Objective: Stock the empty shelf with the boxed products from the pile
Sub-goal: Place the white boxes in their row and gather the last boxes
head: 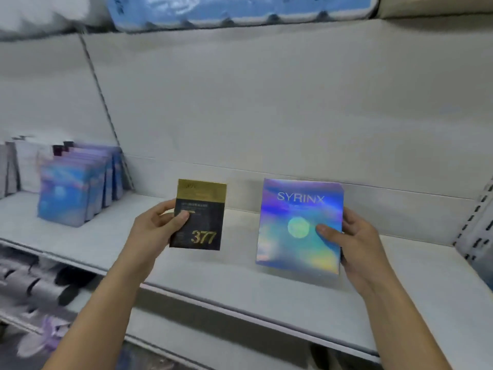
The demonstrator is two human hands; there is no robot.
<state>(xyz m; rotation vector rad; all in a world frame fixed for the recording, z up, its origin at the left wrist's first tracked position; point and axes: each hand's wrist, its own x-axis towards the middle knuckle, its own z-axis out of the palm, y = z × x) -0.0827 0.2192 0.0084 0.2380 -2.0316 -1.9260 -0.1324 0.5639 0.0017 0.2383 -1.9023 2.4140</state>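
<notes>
My left hand [156, 227] grips a black and gold box marked 377 [201, 222] by its left edge, thumb on the front, and holds it upright above the white shelf [240, 284]. My right hand [352, 239] grips a larger iridescent box marked SYRINX [290, 244] by its right edge, thumb across the front, also upright over the shelf. The two boxes are apart, side by side. I cannot tell whether either box touches the shelf board.
A row of iridescent blue boxes [72, 193] stands at the shelf's left end, with pale packets [21, 164] behind it. A blue wrapped pack [240, 9] lies on the shelf above. A slotted upright [477, 217] bounds the right side. Dark items fill the lower shelf [40, 284].
</notes>
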